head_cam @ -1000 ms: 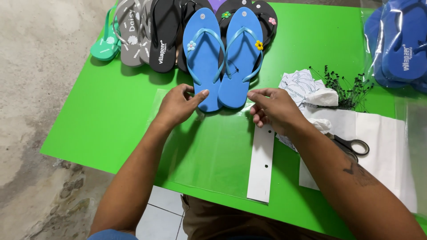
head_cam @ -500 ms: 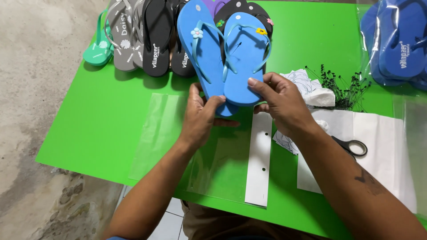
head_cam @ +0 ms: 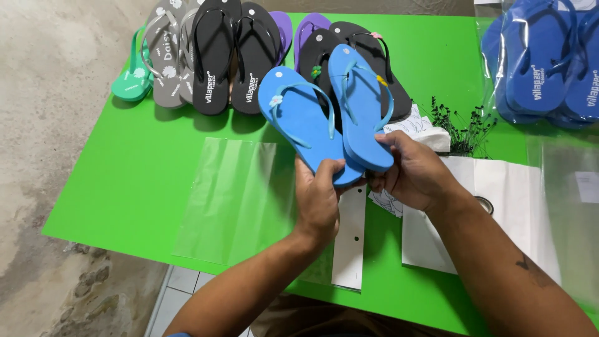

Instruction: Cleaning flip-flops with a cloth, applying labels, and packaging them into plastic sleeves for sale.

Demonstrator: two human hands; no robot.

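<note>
left hand (head_cam: 318,200) is pinching the heel of the left blue sandal (head_cam: 306,128), thumb on top | right hand (head_cam: 415,171) is gripping the heel of the right blue sandal (head_cam: 360,106) | both long axes are pointing away from the fingers, above the green table (head_cam: 125,181) | clear bag (head_cam: 228,200) is lying just left of the left fingers, nearer to that hand

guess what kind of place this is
Likely a small sandal packing bench: rows of rubber flip-flops on a green table, a clear plastic bag, and bagged dark blue pairs.
</note>
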